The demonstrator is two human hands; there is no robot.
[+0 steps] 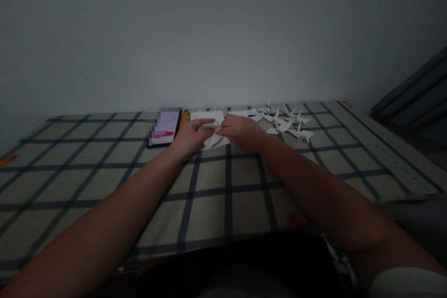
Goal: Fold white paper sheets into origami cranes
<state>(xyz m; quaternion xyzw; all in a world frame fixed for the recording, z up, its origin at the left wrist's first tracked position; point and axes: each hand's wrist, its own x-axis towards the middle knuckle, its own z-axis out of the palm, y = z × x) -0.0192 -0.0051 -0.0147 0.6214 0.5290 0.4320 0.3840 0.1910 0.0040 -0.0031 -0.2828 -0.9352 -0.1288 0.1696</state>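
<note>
Both my hands meet over the table, pinching a small piece of folded white paper (212, 125) between them. My left hand (191, 136) grips its left side, thumb and fingers pressed on it. From the right, my right hand (242, 131) closes on the other side with curled fingers. Under and behind the hands lie white paper sheets (218, 142), partly hidden by them. Several white folded paper cranes (278, 123) stand to the right of my right hand. The dim light hides the finer folds of the held paper.
A tablet or large phone (164, 128) with a lit screen lies left of my left hand. The checked tablecloth (240, 214) covers the table, whose far edge meets a plain wall (223, 32). A dark slatted object (415, 84) stands at the right.
</note>
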